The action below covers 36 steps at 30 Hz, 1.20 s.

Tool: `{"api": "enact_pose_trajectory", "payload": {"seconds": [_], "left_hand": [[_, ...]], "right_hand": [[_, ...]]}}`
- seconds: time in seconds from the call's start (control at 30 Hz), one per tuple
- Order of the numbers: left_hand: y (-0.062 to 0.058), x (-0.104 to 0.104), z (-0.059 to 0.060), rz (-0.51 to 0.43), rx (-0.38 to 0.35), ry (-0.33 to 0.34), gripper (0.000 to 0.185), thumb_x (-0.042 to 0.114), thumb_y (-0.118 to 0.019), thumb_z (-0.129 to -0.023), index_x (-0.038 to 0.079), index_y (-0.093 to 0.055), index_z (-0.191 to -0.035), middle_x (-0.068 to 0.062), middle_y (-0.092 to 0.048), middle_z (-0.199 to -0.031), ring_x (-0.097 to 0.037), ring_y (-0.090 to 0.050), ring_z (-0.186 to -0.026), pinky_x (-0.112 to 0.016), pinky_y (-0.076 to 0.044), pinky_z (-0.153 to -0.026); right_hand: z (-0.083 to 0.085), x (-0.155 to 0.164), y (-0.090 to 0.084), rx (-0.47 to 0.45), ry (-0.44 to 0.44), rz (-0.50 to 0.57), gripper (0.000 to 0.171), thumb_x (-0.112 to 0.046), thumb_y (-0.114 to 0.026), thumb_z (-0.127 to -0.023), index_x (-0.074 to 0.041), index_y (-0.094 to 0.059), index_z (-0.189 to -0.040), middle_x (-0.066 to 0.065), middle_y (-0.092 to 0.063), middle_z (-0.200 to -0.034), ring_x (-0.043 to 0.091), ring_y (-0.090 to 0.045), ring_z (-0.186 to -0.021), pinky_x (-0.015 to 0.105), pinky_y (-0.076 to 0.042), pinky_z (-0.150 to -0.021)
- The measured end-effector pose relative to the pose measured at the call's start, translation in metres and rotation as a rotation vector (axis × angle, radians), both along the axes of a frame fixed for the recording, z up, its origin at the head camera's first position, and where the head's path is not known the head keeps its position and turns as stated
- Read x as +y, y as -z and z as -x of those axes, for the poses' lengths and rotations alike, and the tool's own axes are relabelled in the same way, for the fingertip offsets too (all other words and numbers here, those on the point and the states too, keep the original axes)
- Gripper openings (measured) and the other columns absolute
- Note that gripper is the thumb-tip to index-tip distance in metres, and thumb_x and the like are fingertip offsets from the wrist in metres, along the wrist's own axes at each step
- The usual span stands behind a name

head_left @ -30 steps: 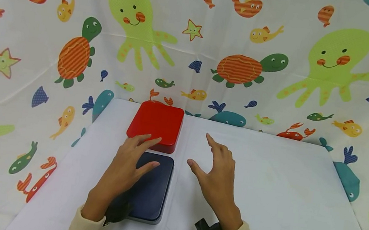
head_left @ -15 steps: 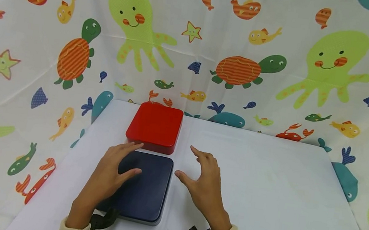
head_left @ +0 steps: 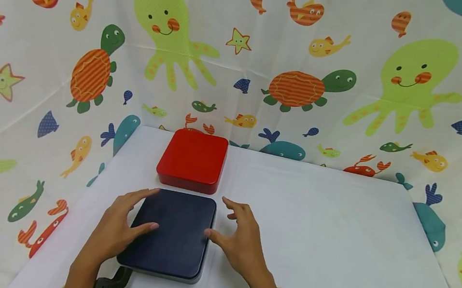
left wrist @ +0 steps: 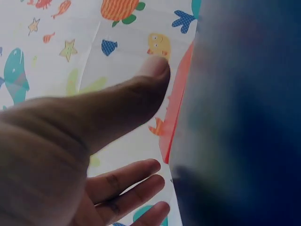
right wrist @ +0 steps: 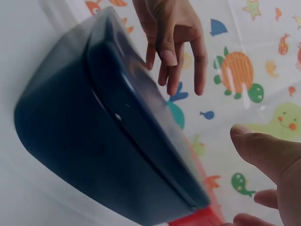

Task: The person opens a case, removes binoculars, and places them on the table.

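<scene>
My left hand (head_left: 114,231) and right hand (head_left: 240,242), fingers spread, holding nothing, flank the flat dark-blue square tin (head_left: 171,233) near the table's front edge, before the red square tin (head_left: 192,160). Best grip opposite sides evenly, level.

A red box (head_left: 192,161) with rounded corners lies flat on the white tabletop (head_left: 323,243), toward its far edge and left of centre; a strip of its red edge (right wrist: 200,217) also shows in the right wrist view. A printed cloth backdrop (head_left: 304,51) rises behind and beside the tabletop, bearing green octopuses (head_left: 406,79), orange-shelled turtles (head_left: 297,87), starfish (head_left: 239,40), teal whales (head_left: 284,147) and small fish.
</scene>
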<state>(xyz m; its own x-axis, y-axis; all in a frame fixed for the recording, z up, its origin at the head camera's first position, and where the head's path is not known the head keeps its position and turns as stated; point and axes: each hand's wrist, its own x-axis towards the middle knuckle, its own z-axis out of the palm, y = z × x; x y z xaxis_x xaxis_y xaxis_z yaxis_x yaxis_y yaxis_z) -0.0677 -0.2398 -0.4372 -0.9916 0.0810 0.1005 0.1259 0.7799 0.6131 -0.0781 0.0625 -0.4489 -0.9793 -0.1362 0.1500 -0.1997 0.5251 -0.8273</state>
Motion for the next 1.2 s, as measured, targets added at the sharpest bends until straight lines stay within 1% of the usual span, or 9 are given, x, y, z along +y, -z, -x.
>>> {"api": "enact_pose_trajectory", "payload": {"seconds": [0.13, 0.33, 0.4, 0.5, 0.67, 0.77, 0.87, 1.0, 1.2], "left_hand": [[0.004, -0.007, -0.003, -0.009, -0.047, -0.016, 0.086, 0.029, -0.091, -0.084, 0.030, -0.049, -0.159, -0.020, -0.051, -0.159, -0.043, -0.052, -0.138, -0.064, -0.055, -0.105], [0.009, -0.013, -0.005, -0.038, -0.123, -0.035, 0.086, 0.034, -0.090, -0.085, 0.027, -0.048, -0.160, -0.022, -0.052, -0.157, -0.042, -0.061, -0.129, -0.059, -0.059, -0.101], [0.010, -0.013, -0.006, -0.043, -0.147, -0.043, 0.086, 0.034, -0.090, -0.086, 0.027, -0.048, -0.160, -0.023, -0.052, -0.156, -0.042, -0.063, -0.126, -0.059, -0.060, -0.099], [0.012, -0.014, -0.006, -0.041, -0.167, -0.056, 0.085, 0.034, -0.090, -0.086, 0.025, -0.048, -0.160, -0.023, -0.052, -0.156, -0.041, -0.065, -0.123, -0.057, -0.061, -0.098], [0.014, -0.014, -0.006, -0.035, -0.172, -0.065, 0.085, 0.034, -0.090, -0.085, 0.023, -0.049, -0.159, -0.023, -0.054, -0.155, -0.038, -0.065, -0.121, -0.055, -0.062, -0.097], [0.014, -0.014, -0.006, -0.034, -0.163, -0.063, 0.085, 0.035, -0.090, -0.085, 0.023, -0.049, -0.159, -0.022, -0.055, -0.154, -0.037, -0.065, -0.120, -0.054, -0.062, -0.096], [0.014, -0.013, -0.006, -0.029, -0.163, -0.066, 0.085, 0.034, -0.091, -0.085, 0.023, -0.050, -0.158, -0.022, -0.057, -0.152, -0.036, -0.066, -0.118, -0.054, -0.063, -0.095], [0.013, -0.012, -0.006, -0.017, -0.173, -0.080, 0.084, 0.034, -0.092, -0.084, 0.023, -0.051, -0.157, -0.023, -0.060, -0.147, -0.035, -0.068, -0.112, -0.052, -0.064, -0.093], [0.012, -0.010, -0.007, -0.005, -0.189, -0.096, 0.083, 0.035, -0.092, -0.083, 0.022, -0.054, -0.155, -0.023, -0.063, -0.140, -0.033, -0.068, -0.108, -0.050, -0.064, -0.090]], "right_hand": [[-0.003, -0.003, 0.007, -0.044, -0.034, 0.047, 0.084, -0.039, -0.095, -0.080, -0.024, -0.056, -0.152, 0.005, -0.062, -0.135, 0.024, -0.067, -0.113, 0.049, -0.060, -0.094], [-0.004, -0.007, 0.015, -0.094, -0.073, 0.090, 0.089, -0.037, -0.096, -0.078, -0.016, -0.052, -0.153, 0.009, -0.061, -0.138, 0.024, -0.067, -0.106, 0.042, -0.062, -0.090], [-0.005, -0.009, 0.016, -0.109, -0.078, 0.099, 0.089, -0.036, -0.096, -0.079, -0.015, -0.052, -0.153, 0.008, -0.061, -0.138, 0.022, -0.067, -0.104, 0.038, -0.062, -0.089], [-0.005, -0.011, 0.018, -0.122, -0.088, 0.117, 0.087, -0.033, -0.096, -0.079, -0.014, -0.054, -0.152, 0.009, -0.062, -0.136, 0.022, -0.068, -0.101, 0.035, -0.062, -0.087], [-0.004, -0.015, 0.022, -0.106, -0.086, 0.114, 0.083, -0.029, -0.097, -0.078, -0.009, -0.057, -0.149, 0.015, -0.062, -0.128, 0.022, -0.067, -0.094, 0.026, -0.060, -0.081], [-0.004, -0.016, 0.023, -0.108, -0.076, 0.125, 0.084, -0.026, -0.098, -0.077, -0.008, -0.057, -0.148, 0.016, -0.062, -0.127, 0.021, -0.067, -0.092, 0.021, -0.058, -0.077], [-0.004, -0.017, 0.023, -0.112, -0.064, 0.139, 0.085, -0.022, -0.098, -0.076, -0.008, -0.057, -0.149, 0.017, -0.063, -0.127, 0.020, -0.066, -0.090, 0.020, -0.057, -0.075], [-0.004, -0.019, 0.024, -0.117, -0.042, 0.150, 0.086, -0.019, -0.099, -0.075, -0.009, -0.057, -0.150, 0.013, -0.064, -0.126, 0.018, -0.066, -0.090, 0.020, -0.057, -0.075], [-0.005, -0.022, 0.023, -0.152, -0.026, 0.182, 0.089, -0.015, -0.098, -0.075, -0.009, -0.056, -0.152, 0.009, -0.064, -0.125, 0.017, -0.065, -0.091, 0.023, -0.061, -0.077]]}}
